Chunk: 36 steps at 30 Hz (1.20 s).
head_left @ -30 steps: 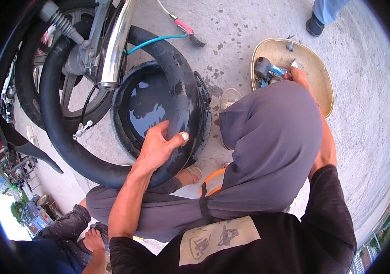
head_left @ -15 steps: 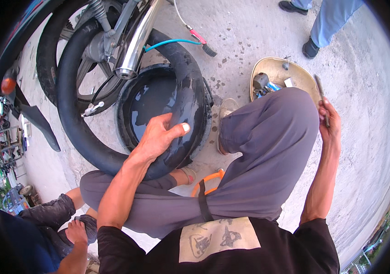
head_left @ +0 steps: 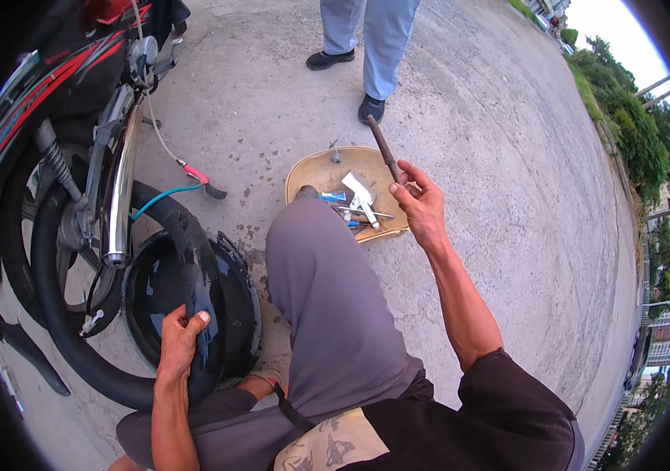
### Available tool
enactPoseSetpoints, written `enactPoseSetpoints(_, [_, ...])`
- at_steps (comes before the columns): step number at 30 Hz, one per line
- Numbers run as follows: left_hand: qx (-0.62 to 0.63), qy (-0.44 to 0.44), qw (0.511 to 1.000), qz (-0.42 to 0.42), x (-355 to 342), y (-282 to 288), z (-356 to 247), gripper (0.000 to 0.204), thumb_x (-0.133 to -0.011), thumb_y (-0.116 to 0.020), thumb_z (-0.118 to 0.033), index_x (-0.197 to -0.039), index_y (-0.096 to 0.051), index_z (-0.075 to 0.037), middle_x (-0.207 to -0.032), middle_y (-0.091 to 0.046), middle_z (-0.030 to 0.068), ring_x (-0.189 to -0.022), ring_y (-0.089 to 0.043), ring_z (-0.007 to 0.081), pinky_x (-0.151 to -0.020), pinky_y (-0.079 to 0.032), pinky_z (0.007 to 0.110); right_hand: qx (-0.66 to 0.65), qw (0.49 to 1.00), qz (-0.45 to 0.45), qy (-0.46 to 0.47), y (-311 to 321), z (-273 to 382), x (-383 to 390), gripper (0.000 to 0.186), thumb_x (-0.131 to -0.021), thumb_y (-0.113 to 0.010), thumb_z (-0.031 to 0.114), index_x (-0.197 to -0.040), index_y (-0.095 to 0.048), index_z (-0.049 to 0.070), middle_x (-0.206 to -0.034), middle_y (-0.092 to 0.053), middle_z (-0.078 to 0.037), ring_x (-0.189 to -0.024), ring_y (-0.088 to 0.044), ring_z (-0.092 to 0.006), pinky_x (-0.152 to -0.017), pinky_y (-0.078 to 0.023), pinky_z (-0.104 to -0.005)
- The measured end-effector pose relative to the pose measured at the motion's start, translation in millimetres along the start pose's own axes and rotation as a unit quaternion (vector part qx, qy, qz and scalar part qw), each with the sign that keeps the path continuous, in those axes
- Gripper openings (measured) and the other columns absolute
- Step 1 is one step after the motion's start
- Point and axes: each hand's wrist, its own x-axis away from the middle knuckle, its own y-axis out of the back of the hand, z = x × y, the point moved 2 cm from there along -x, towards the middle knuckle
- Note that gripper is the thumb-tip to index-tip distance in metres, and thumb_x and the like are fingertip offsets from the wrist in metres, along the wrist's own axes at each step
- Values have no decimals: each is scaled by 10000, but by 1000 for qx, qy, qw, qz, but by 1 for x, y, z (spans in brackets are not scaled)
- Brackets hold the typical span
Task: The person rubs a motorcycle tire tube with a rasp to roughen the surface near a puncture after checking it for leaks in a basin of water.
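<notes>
My left hand (head_left: 180, 341) is closed round the near part of a black inner tube (head_left: 76, 357), thumb lying on top and most fingers hidden. The tube looks wet there and leans over a black basin (head_left: 132, 286) holding dark water. In my right hand (head_left: 419, 204) a slim dark brown rod (head_left: 383, 147), possibly a file, is pinched at its lower end and points up and away. Beneath that hand stands a shallow cream tray (head_left: 311, 162) with a white tube (head_left: 359, 188), a blue packet (head_left: 332, 197) and several small tools, partly hidden by my knee.
A motorbike with a chrome exhaust (head_left: 124, 188) stands at the left, close to the inner tube. A pink-ended air hose (head_left: 192, 171) and a teal hose (head_left: 164, 196) reach over the ground. Beyond the tray, a person in light blue trousers (head_left: 388, 47) stands.
The view has swung to the right. My right hand has lifted the rod from beside my knee to above the tray's edge. My left hand stays on the inner tube.
</notes>
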Motion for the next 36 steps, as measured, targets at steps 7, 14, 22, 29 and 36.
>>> enactPoseSetpoints(7, [-23, 18, 1000, 6, 0, 2, -2, 436, -906, -767, -273, -1152, -689, 79, -964, -718, 84, -844, -639, 122, -767, -514, 294, 161, 965, -174, 115, 35, -62, 107, 361, -1093, -529, 170, -1398, -533, -23, -912, -552, 7, -784, -466, -75, -689, -423, -240])
enactPoseSetpoints(14, [-18, 21, 1000, -3, 9, 2, -11, 352, -872, -739, -255, -1042, -713, 52, -909, -693, 53, -817, -614, 103, -733, -496, 279, 136, 916, -165, -338, 130, -307, 263, 218, -1059, -531, 212, -1100, -642, 29, -745, -536, -9, -645, -506, -120, -587, -414, -285])
enactPoseSetpoints(22, [21, 20, 1000, 7, 11, 4, -12, 425, -881, -736, -282, -1113, -704, 74, -958, -715, 85, -848, -644, 119, -769, -516, 276, -105, 975, -163, -111, 86, -50, 143, 275, -1081, -543, 221, -1295, -610, 60, -763, -543, 20, -611, -450, -45, -515, -352, -204])
enactPoseSetpoints(29, [45, 15, 999, 11, 18, 10, -20, 506, -840, -758, -357, -1113, -706, 65, -970, -715, 75, -854, -653, 118, -781, -518, 264, 33, 986, 80, 143, -37, 115, 170, 444, -1072, -518, 128, -1482, -475, -37, -776, -583, -15, -619, -505, -55, -550, -418, -218])
enactPoseSetpoints(36, [72, 12, 997, 30, 24, 24, -32, 479, -851, -774, -345, -1111, -715, 54, -990, -709, 69, -901, -635, 119, -835, -508, 284, 76, 902, 361, 223, -172, 88, 188, 656, -891, -656, -76, -1514, -512, 69, -836, -630, -136, -630, -605, -284, -575, -510, -364])
